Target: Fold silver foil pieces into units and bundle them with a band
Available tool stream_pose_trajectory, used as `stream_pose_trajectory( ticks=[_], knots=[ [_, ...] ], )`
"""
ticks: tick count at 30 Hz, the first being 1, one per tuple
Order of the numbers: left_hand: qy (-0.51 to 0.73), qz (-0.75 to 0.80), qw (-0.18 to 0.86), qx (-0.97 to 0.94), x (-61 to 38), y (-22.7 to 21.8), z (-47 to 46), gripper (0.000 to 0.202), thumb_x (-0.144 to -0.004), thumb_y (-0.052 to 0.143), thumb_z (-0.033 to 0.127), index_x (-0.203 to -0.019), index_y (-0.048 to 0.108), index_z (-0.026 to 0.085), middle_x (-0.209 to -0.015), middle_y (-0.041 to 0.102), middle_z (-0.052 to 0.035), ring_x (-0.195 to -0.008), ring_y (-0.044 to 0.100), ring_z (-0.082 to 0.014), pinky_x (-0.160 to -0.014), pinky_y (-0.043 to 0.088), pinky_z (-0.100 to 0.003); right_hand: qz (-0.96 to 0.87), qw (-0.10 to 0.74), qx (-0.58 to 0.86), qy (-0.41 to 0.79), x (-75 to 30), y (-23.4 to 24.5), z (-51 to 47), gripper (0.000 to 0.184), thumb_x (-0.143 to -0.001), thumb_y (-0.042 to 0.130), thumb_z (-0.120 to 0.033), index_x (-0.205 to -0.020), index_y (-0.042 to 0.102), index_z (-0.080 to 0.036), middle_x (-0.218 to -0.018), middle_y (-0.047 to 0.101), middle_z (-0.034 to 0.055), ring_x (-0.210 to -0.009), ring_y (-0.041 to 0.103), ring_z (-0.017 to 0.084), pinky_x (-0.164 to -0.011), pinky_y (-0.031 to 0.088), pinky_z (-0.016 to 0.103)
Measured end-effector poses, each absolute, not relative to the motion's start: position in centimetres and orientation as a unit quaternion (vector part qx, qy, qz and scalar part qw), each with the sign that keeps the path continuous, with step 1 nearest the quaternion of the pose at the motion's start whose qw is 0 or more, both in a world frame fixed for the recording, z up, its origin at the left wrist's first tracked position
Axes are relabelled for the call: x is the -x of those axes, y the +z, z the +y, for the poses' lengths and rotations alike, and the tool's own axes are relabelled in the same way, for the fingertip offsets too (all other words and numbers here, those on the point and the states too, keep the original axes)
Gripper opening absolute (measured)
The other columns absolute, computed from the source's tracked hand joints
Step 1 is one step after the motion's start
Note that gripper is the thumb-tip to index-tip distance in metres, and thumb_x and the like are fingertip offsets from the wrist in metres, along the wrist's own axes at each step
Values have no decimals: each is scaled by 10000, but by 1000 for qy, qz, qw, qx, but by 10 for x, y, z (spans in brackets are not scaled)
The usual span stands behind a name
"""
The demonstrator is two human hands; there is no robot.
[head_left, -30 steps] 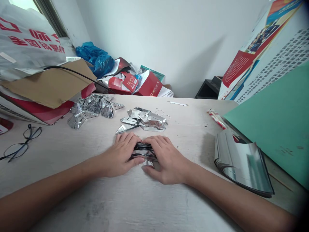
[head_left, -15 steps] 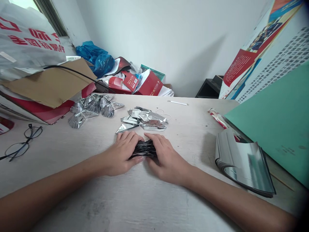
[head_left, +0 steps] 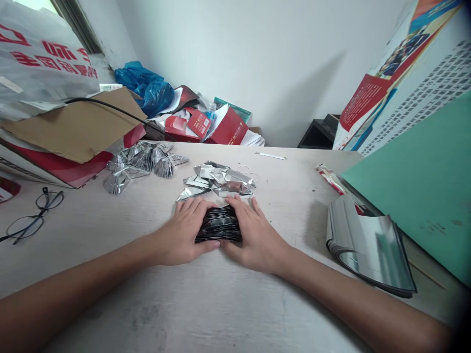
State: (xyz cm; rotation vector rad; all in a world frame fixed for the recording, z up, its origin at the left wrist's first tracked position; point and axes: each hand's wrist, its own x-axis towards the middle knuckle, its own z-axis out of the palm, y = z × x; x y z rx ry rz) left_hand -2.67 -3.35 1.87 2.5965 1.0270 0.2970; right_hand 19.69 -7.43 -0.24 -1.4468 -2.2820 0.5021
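Observation:
A stack of pleated silver foil (head_left: 219, 225) lies on the pale table (head_left: 206, 304) between my hands. My left hand (head_left: 184, 235) presses against its left side, fingers curled round the edge. On the stack's right side my right hand (head_left: 257, 235) grips it, fingers lying along the far edge. Just beyond the hands lies a loose heap of folded foil pieces (head_left: 217, 180).
Several finished foil fans (head_left: 142, 164) sit at the back left by a cardboard box (head_left: 79, 130). Eyeglasses (head_left: 31, 215) lie at the left edge. A stack of silver sheets (head_left: 371, 247) and a green board (head_left: 419, 181) are on the right. Red boxes (head_left: 221, 128) clutter the back.
My fingers have slid off the top of the foil stack to its sides. The dark pleated stack now shows fully between both hands.

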Motion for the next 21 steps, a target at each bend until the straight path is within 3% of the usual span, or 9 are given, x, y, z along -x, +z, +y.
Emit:
stream_pose_trajectory(
  ticks=[5, 8, 12, 17, 21],
  knots=[
    [93, 367, 155, -913, 27, 18, -33, 570, -904, 590, 623, -1288, 447, 227, -1257, 518, -105, -1139, 444, -316, -959, 344, -509, -816, 177, 525, 165, -197, -1, -75, 704, -850, 569, -508, -1435, 397, -156, -1653, 301, 118, -1585, 228, 337, -1320, 134, 646],
    [91, 357, 143, -919, 26, 18, -35, 520, -926, 570, 582, -1271, 451, 210, -1267, 505, -116, -1117, 442, -312, -944, 353, -504, -822, 162, 521, 161, -197, 1, -76, 670, -869, 537, -495, -1434, 403, -160, -1663, 283, 107, -1598, 183, 342, -1316, 122, 657],
    [87, 352, 131, -923, 26, 19, -37, 454, -935, 578, 498, -1248, 454, 193, -1247, 504, -119, -1092, 442, -301, -936, 360, -495, -828, 155, 514, 163, -197, 3, -75, 729, -885, 518, -509, -1507, 333, -177, -1663, 290, 89, -1606, 156, 331, -1309, 103, 674],
    [88, 354, 126, -923, 26, 19, -37, 449, -922, 598, 442, -1260, 448, 189, -1219, 501, -109, -1080, 439, -293, -927, 363, -483, -816, 160, 537, 141, -200, -1, -70, 1004, -830, 543, -675, -1579, 226, -87, -1674, 217, 173, -1601, 151, 362, -1297, 90, 697],
    [88, 355, 127, -922, 27, 18, -37, 498, -909, 613, 448, -1298, 437, 193, -1235, 497, -109, -1096, 436, -296, -943, 355, -487, -822, 142, 538, 118, -202, -3, -70, 1012, -825, 513, -736, -1561, 300, -74, -1680, 187, 179, -1604, 156, 348, -1317, 118, 650]
  ],
)
